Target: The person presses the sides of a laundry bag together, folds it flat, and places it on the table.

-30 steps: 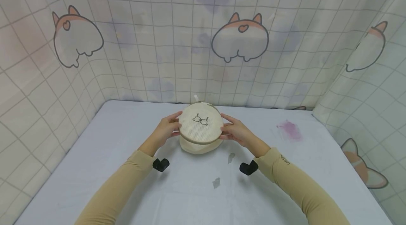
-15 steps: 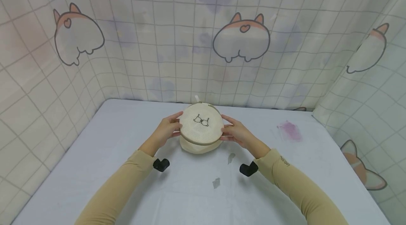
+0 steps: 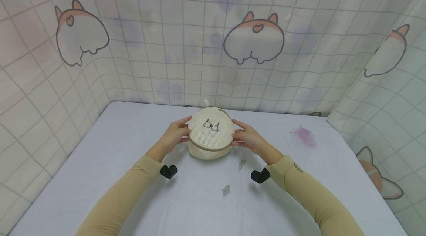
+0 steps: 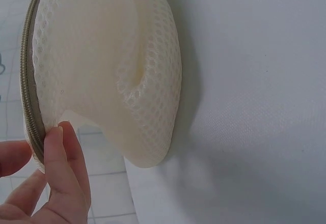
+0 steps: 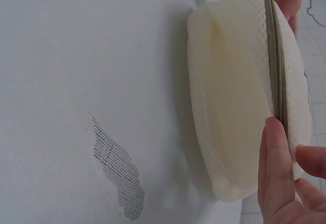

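A round cream mesh laundry bag (image 3: 211, 138) with a glasses drawing on its top stands on the table between both hands. My left hand (image 3: 174, 134) pinches its left rim, with fingers and thumb on either side of the edge beside the olive zipper (image 4: 28, 76). On the opposite side my right hand (image 3: 249, 138) pinches the rim the same way, fingertips at the zipper (image 5: 277, 56). In both wrist views the zipper runs closed along the part that shows. The soft mesh side wall (image 4: 158, 71) sags in folds beneath the top.
A white cloth (image 3: 199, 206) covers the table, with two grey patches near the middle (image 3: 226, 190) and a pink stain (image 3: 303, 136) at the right. Grid-patterned curtains (image 3: 159, 36) with cartoon animals surround the back and sides. A black wrist camera (image 3: 169, 171) sits at the left cuff.
Both hands keep their grip on the bag's rim, and the bag stays nearly in place. The head view shifts only slightly.
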{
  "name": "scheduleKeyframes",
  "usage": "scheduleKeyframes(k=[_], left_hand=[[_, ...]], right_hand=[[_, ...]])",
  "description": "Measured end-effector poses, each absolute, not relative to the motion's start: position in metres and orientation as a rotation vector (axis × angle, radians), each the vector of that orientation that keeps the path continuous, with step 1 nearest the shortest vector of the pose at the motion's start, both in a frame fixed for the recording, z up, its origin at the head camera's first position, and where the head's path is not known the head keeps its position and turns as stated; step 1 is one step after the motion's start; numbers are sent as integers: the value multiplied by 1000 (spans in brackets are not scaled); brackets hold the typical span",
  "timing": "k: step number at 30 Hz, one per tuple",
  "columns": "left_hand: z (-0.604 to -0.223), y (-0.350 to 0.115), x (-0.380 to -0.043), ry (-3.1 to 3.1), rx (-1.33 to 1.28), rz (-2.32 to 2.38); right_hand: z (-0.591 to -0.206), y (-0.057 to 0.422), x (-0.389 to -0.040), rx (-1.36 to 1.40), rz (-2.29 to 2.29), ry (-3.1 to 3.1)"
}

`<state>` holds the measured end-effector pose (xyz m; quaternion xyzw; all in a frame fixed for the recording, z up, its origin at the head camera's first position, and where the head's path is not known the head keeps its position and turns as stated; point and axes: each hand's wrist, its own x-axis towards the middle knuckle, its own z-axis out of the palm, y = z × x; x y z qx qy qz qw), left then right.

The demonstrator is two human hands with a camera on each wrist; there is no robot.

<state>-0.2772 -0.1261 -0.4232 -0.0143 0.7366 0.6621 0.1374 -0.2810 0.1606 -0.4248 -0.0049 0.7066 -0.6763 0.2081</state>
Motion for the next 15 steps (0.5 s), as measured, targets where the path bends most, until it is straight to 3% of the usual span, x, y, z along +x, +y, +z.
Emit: scheduleKeyframes(k=[15], left_hand=[[-425, -125, -279, 2159, -51, 1891]], right_hand=[[-425, 161, -284, -5, -1865, 1985]])
